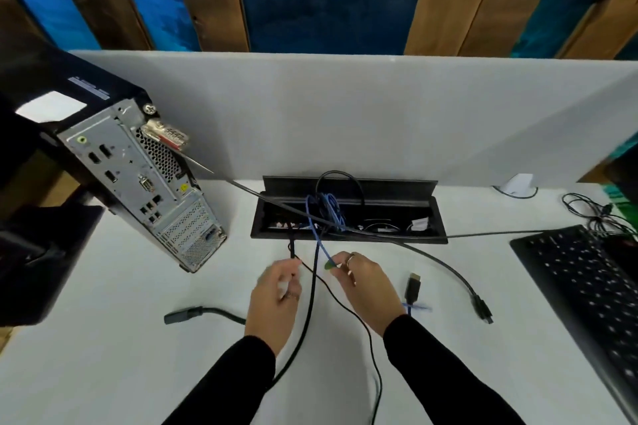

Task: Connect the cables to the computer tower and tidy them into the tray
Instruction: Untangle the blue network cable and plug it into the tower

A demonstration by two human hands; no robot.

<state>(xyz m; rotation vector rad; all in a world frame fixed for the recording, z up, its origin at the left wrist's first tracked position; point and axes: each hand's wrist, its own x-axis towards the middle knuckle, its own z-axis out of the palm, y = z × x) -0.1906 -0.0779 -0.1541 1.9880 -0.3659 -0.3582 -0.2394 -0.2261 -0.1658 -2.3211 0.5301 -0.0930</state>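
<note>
Black sleeves reach forward over the white counter [103,355], and two black leads trail back between them toward the person. Left hand [274,300] is closed around a thin black cable [340,304] near its plug end; right hand [367,286] pinches the blue network cable [319,245] just behind its green-tipped plug. Both leads rise from the same tangle, and the thin one crosses under the thicker black cable [312,286] between the hands, so pulling either toward the tower could drag the other along or tighten a knot.

Loose on the counter lie a power plug [183,316] to the left, an HDMI plug [413,286] and a second black connector [481,309] to the right; a sweeping sleeve could knock these off.

Farther back, the open cable tray [438,235] holds the blue coil, which may spill out if tugged. Left of it, the computer tower [138,183] stands with its rear ports facing the camera and none of these cables plugged in. A grey cable runs taut from its lock across the tray; snagging it might shift the tower.
</note>
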